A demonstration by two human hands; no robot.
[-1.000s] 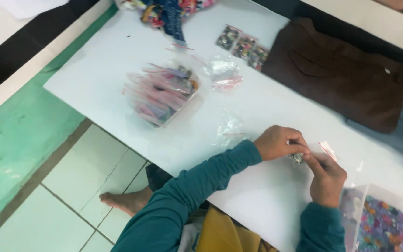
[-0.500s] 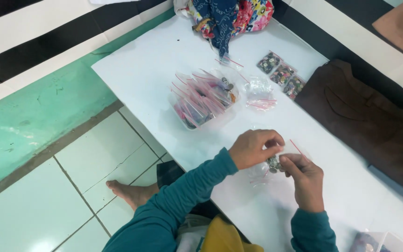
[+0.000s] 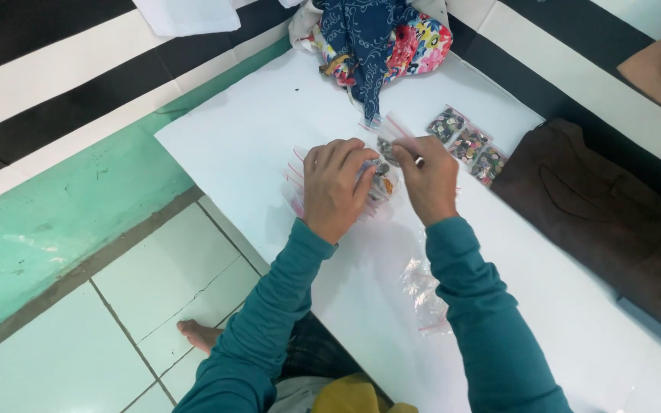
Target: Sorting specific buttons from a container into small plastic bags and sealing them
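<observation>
— Looking at the middle of the frame: what are the two hands doing?

— The left hand (image 3: 336,187) is lying palm down with its fingers curled over a small clear bag (image 3: 380,183) of little pieces, pressing on it from the left. The right hand (image 3: 430,180) is pinching the top edge of the same bag between thumb and fingertips, just right of centre.

— Where is that bag sitting?

— It is resting on the white table (image 3: 269,138), on top of a heap of clear bags with pink strips (image 3: 300,172), just above the centre of the frame.

— What else is lying around?

— Three small bags of dark beads (image 3: 468,145) are sitting in a row to the right of the hands. A brown cloth (image 3: 606,222) is lying at the right edge. A flowered bundle with blue fabric (image 3: 380,38) is sitting at the top centre. An empty clear bag (image 3: 426,294) is lying lower down, beside the right sleeve. A bare foot (image 3: 196,333) is showing on the tiled floor (image 3: 78,336) at the lower left.
</observation>
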